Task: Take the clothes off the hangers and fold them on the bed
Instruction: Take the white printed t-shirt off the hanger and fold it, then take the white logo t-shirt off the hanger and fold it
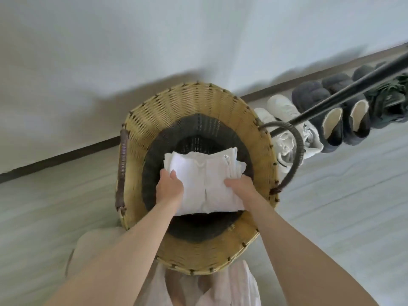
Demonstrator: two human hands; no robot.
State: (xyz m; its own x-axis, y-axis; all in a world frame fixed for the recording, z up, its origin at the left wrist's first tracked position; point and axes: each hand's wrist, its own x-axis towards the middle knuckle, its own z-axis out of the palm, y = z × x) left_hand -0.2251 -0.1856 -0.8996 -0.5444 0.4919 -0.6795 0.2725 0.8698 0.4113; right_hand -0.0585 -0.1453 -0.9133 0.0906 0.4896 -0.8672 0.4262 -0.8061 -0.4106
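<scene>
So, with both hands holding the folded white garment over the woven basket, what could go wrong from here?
1. The left hand and right hand grip only the near edges of the folded white garment, so the far layers may slide open when it is lowered.
2. The woven basket narrows toward its dark bottom, so the bundle may crumple against the wall.
3. The curved handle stands close to the right arm and might catch it.

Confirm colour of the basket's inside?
Tan weave at the rim of the basket, turning dark grey-black lower down. Head view.

Left hand (169, 187) and right hand (239, 186) apparently grip folded white clothes (206, 184) inside basket (194, 102).
</scene>
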